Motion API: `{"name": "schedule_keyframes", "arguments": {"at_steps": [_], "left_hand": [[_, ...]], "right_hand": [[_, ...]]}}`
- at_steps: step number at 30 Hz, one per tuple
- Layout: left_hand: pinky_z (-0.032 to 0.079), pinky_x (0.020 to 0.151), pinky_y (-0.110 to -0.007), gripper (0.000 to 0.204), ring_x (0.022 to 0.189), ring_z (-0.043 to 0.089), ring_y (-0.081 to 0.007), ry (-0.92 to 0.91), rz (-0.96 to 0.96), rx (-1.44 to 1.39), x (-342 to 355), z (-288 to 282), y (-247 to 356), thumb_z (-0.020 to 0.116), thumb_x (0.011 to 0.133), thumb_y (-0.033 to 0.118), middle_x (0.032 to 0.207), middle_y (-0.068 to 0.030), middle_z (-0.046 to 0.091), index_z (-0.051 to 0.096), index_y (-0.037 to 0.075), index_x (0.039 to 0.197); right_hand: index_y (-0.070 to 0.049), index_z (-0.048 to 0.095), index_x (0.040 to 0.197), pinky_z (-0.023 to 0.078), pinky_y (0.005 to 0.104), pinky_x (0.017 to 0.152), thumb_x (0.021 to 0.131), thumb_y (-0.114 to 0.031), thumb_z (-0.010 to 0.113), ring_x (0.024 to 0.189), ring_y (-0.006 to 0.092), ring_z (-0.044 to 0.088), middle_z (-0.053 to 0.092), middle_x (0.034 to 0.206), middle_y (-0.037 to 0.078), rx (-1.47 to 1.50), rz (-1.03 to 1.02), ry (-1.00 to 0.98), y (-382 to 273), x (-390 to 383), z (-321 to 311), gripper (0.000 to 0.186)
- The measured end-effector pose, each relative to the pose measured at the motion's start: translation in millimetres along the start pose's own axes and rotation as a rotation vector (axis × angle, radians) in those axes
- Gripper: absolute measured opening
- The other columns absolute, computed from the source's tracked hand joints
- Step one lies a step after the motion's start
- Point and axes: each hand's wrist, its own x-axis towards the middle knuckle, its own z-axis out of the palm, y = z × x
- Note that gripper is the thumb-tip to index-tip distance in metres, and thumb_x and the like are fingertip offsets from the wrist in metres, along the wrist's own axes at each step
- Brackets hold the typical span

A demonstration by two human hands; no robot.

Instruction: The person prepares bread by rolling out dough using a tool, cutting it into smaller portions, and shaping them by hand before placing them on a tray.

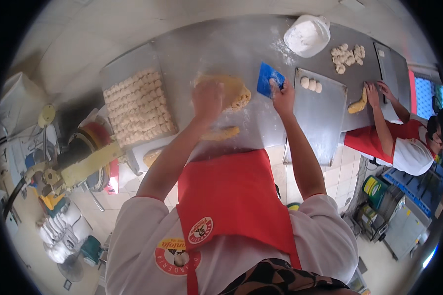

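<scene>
A slab of yellowish dough (pixel 235 90) with a rough, crumbly right end lies on the metal worktable before me. My left hand (pixel 207 100) rests on its left part; the fingers are blurred, so their shape is unclear. To the right of the dough, my right hand (pixel 283 95) is closed on a blue dough scraper (pixel 267 78), its flat blade tilted up over the table and dusted with flour. A narrow strip of the same dough (pixel 221 133) lies nearer to me, close to the table's front edge.
At left stands a tray (pixel 170 129) of shaped dough pieces in rows, beside a machine (pixel 91 164). Right of me, a metal tray (pixel 320 113) bears three dough balls (pixel 311 84). Farther back is a white flour tub (pixel 307 35). A co-worker (pixel 394 137) handles a dough roll (pixel 358 102).
</scene>
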Motion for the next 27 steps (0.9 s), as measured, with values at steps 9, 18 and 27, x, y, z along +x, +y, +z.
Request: {"name": "schedule_keyframes", "arguments": {"at_steps": [9,18,27], "left_hand": [[-0.008,0.117,-0.073,0.062,0.155,0.019,-0.0376,0.511,0.057,0.324,78,87,27,0.027,0.107,0.052,0.164,-0.0127,0.032,0.035,0.02,0.16],[0.033,0.106,-0.048,0.069,0.128,0.054,-0.0307,-0.083,-0.285,-0.863,159,-54,-26,0.051,0.1,0.061,0.133,-0.0146,0.062,0.051,0.014,0.151],[0.041,0.11,-0.045,0.068,0.127,0.056,-0.043,0.417,-0.026,-0.177,37,-35,-58,0.048,0.105,0.053,0.138,-0.0232,0.06,0.05,0.0,0.148]], "right_hand": [[0.011,0.059,0.125,0.04,0.055,0.106,0.101,-0.034,0.06,0.121,0.0494,0.057,0.062,0.121,0.036,-0.517,0.128,0.338,146,-83,83,0.051],[-0.004,0.058,0.118,0.055,0.0515,0.074,0.093,-0.012,0.058,0.09,0.0398,0.068,0.066,0.097,0.016,-0.549,-0.326,-0.209,-52,31,126,0.026],[-0.002,0.055,0.127,0.057,0.0474,0.073,0.099,-0.016,0.053,0.089,0.0364,0.069,0.067,0.11,0.018,-0.571,-0.634,-0.481,-10,-20,93,0.032]]}}
